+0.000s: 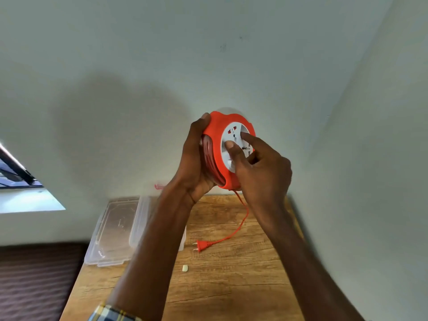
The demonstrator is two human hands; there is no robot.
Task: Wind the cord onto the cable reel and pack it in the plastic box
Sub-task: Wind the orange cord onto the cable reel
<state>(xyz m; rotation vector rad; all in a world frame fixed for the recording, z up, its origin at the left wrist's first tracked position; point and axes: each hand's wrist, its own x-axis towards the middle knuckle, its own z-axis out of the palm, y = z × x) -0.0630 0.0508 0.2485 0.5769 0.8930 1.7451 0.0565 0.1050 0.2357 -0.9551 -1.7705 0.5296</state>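
Both hands [196, 158] on raised reel [218, 144]

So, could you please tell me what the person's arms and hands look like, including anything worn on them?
Both forearms are bare. The left hand and right hand wear no gloves or rings that I can see. A checked cuff in blue, yellow and white shows low on the left arm.
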